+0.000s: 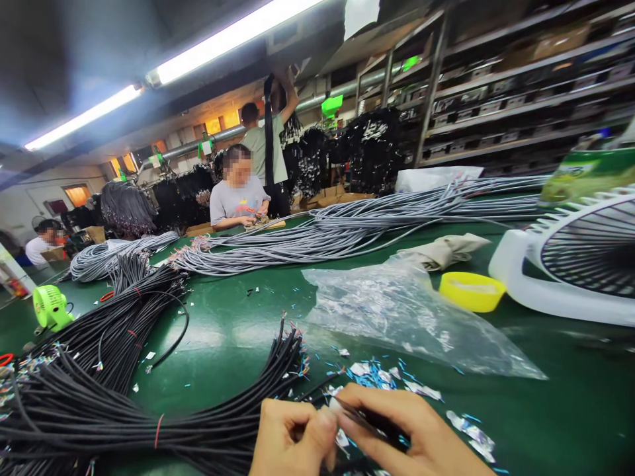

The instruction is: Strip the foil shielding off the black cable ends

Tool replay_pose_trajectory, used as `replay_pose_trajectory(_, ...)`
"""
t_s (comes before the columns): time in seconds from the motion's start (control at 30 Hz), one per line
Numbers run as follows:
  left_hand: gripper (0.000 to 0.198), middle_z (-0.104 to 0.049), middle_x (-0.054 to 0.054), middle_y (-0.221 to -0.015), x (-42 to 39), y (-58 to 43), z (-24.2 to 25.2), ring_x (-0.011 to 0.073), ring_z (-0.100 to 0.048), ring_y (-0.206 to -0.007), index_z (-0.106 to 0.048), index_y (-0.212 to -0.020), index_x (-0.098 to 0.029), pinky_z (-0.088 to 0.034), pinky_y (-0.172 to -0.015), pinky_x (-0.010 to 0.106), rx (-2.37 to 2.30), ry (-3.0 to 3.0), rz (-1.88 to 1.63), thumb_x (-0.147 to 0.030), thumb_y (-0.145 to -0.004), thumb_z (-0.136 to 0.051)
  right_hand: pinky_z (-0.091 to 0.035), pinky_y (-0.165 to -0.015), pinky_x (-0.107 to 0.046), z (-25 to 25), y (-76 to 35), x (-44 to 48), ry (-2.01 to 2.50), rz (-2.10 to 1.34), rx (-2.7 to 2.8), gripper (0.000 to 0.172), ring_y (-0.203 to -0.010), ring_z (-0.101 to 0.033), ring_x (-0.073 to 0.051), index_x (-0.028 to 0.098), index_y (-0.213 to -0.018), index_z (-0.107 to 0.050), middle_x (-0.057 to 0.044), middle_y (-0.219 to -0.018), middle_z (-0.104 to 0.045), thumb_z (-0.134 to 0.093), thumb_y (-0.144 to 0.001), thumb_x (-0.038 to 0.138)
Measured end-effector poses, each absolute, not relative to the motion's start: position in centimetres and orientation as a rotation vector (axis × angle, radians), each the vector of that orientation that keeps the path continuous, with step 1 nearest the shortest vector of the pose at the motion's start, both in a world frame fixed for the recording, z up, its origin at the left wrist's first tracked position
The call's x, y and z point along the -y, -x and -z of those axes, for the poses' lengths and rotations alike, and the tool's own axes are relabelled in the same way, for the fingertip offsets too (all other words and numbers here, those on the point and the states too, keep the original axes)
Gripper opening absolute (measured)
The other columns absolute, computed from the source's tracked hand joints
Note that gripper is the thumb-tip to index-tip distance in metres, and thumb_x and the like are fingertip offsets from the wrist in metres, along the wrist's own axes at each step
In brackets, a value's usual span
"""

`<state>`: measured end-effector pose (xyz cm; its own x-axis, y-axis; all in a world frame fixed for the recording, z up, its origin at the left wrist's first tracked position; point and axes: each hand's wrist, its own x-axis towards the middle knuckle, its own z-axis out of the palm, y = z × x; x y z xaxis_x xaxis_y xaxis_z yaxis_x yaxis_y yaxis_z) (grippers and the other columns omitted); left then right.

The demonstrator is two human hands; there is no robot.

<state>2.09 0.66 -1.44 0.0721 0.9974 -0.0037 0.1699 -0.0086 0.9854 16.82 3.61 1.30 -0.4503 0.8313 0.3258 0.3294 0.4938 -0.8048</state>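
thin black cable [364, 423], slanted, pinched between both hands' fingers [322, 423]

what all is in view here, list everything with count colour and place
black cables: one big bundle, black, near left
grey cables: long bundle, grey, across table middle
plastic bag: one, clear, centre right
bowl: one, yellow, right
fan: one, white, far right
small fan: one, green, left
table: one, green
seated person: one, grey shirt, far side
left hand: grip pinches a thin dark cable
right hand: grip on the same cable
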Motion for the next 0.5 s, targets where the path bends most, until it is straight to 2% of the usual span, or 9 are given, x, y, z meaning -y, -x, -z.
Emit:
replay_pose_trajectory(0.07, 0.072, -0.028, -0.002, -0.051, -1.02, -1.94, 1.48, 0.0079, -0.027, -0.052, -0.041, -0.052, -0.013, -0.023, -0.055, 0.024, -1.226, -1.388, -1.055, -0.083, -0.07, -0.037, -0.04, -0.05, -0.017, -1.33, -16.79, -3.59, 0.944, -0.878, 2.004, 0.028, -0.052, -0.052, -0.01, 0.018, -0.064, -0.061, 0.0, -0.058, -0.06, -0.048, -0.082, 0.033)
replay_pose_trajectory(0.2, 0.067, -0.022, -0.005, -0.046, -1.58, -1.7, 1.94, 0.0059, -0.022, -0.044, -0.049, -0.061, -0.012, -0.016, -0.045, 0.023, -1.059, -1.32, -1.054, -0.078, -0.072, -0.044, -0.039, -0.049, -0.016, -1.07, -16.63, -3.88, 0.951, -0.905, 1.977, 0.029, -0.051, -0.051, -0.01, 0.018, -0.06, -0.06, 0.001, -0.056, -0.059, -0.048, -0.082, 0.034)
replay_pose_trajectory(0.27, 0.068, -0.03, -0.003, -0.051, -1.6, -1.56, 2.13, 0.0054, -0.024, -0.045, -0.056, -0.068, -0.009, -0.017, -0.045, 0.022, -1.071, -1.358, -1.043, -0.076, -0.072, -0.047, -0.039, -0.048, -0.017, -0.81, -16.59, -4.14, 0.985, -0.886, 1.932, 0.03, -0.05, -0.051, -0.01, 0.018, -0.062, -0.06, 0.001, -0.055, -0.058, -0.049, -0.082, 0.038)
replay_pose_trajectory(0.33, 0.068, -0.041, 0.002, -0.061, -1.46, -1.4, 2.17, 0.0075, -0.033, -0.053, -0.062, -0.074, -0.007, -0.024, -0.049, 0.022, -1.101, -1.462, -1.048, -0.073, -0.075, -0.046, -0.037, -0.047, -0.018, -0.63, -16.63, -4.3, 1.018, -0.851, 1.915, 0.03, -0.049, -0.049, -0.01, 0.018, -0.062, -0.059, 0.001, -0.055, -0.057, -0.05, -0.081, 0.04)
replay_pose_trajectory(0.43, 0.051, -0.052, 0.009, -0.072, -1.15, -1.19, 2.01, 0.0153, -0.047, -0.071, -0.068, -0.077, -0.009, -0.034, -0.063, 0.026, -1.112, -1.65, -1.087, -0.055, -0.086, -0.047, -0.032, -0.046, -0.02, -0.81, -16.72, -4.17, 1.077, -0.797, 1.943, 0.034, -0.048, -0.042, -0.009, 0.016, -0.055, -0.052, 0.001, -0.051, -0.051, -0.047, -0.08, 0.039)
replay_pose_trajectory(0.5, 0.031, -0.055, 0.008, -0.072, -0.95, -1.11, 1.92, 0.0153, -0.05, -0.073, -0.069, -0.083, -0.01, -0.035, -0.066, 0.026, -1.142, -1.818, -1.133, -0.034, -0.088, -0.05, -0.028, -0.046, -0.021, -1.18, -16.71, -3.97, 1.115, -0.79, 1.967, 0.036, -0.048, -0.036, -0.009, 0.016, -0.052, -0.044, 0.001, -0.048, -0.044, -0.042, -0.08, 0.039)
